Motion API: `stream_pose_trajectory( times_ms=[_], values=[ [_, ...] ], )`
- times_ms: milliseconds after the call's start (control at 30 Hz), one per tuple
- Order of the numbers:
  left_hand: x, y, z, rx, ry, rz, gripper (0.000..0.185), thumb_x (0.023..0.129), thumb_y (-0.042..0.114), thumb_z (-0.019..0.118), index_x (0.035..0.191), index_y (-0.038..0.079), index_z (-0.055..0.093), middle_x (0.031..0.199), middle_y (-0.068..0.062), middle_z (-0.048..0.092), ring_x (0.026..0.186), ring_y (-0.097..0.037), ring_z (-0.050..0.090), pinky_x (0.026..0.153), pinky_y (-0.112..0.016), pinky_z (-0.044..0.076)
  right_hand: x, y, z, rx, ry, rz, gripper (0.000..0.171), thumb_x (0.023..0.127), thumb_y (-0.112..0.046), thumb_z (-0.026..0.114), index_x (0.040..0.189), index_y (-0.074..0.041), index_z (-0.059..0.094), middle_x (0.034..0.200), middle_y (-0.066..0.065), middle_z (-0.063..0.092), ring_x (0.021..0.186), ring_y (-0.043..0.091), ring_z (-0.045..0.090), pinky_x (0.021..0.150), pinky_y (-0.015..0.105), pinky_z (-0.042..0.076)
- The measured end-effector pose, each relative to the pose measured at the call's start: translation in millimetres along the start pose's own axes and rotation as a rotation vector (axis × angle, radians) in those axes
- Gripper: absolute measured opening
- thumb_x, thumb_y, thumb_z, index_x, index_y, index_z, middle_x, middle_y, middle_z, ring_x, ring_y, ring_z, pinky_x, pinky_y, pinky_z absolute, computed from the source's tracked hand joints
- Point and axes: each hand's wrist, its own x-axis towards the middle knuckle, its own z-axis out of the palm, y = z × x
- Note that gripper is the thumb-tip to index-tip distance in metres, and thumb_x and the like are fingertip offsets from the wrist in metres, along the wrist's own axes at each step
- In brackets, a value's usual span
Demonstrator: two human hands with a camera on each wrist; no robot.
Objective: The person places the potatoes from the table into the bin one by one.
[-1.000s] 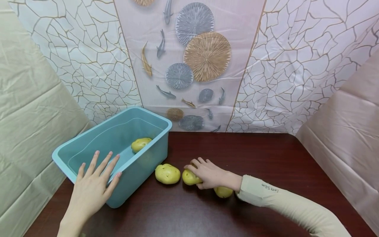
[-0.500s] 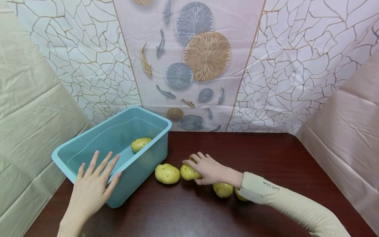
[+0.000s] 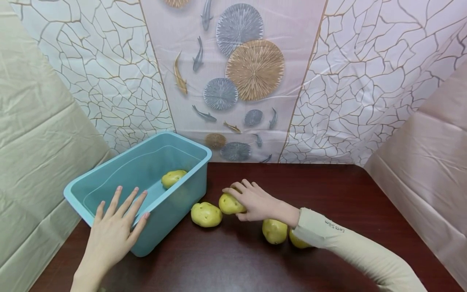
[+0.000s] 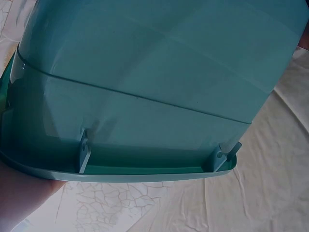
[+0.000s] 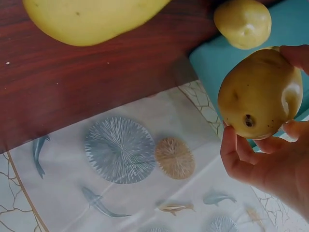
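One held potato sits in the right hand, thumb and fingertips pinched round it; looks just clear of the table, close by the front potato, which lies beside the bin. Left hand: fingers spread straight over the bin's near edge, gripping nothing; can't tell how hard it presses. One inner potato inside, at the far end.

Risks, judging from this:
- Slip. Smooth, round skin, held by fingertips; any loosening could drop it.
- Knock. Held potato is low and nearly against the front potato; a sideways carry could send that one into the bin wall.
- Wall hit. Edge stands well above the held potato; too little lift would bump the side. Left fingers are flat, not hooked on, so the bin could skid.
- Sleeve drag. Cuff hangs over the rear potato and near the middle potato; a low forearm could roll either.
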Motion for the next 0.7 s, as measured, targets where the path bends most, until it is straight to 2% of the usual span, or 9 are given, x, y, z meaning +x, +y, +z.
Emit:
stream_pose_trajectory(
  times_ms=[333, 700],
  values=[
    [0.5, 0.0, 0.1, -0.005, 0.003, -0.002, 0.056, 0.084, 0.037, 0.056, 0.135, 0.021, 0.04, 0.133, -0.012, 0.048, 0.138, -0.028, 0.016, 0.093, -0.062, 0.024, 5.3, -0.8, -7.0, -0.014, 0.05, -0.002, 0.064, 0.069, -0.037, 0.066, 0.126, -0.019, 0.043, 0.115, -0.002, 0.05, 0.092, 0.016, 0.042, 0.065, 0.027, 0.034],
    [0.3, 0.3, 0.3, -0.007, 0.001, -0.006, 0.057, 0.084, 0.036, 0.056, 0.135, 0.021, 0.04, 0.133, -0.012, 0.048, 0.138, -0.03, 0.015, 0.094, -0.063, 0.024, 9.8, -2.5, -10.8, -0.022, 0.088, 0.017, 0.066, 0.069, -0.04, 0.065, 0.128, -0.021, 0.042, 0.116, -0.001, 0.049, 0.096, 0.017, 0.041, 0.068, 0.031, 0.036]
  ],
)
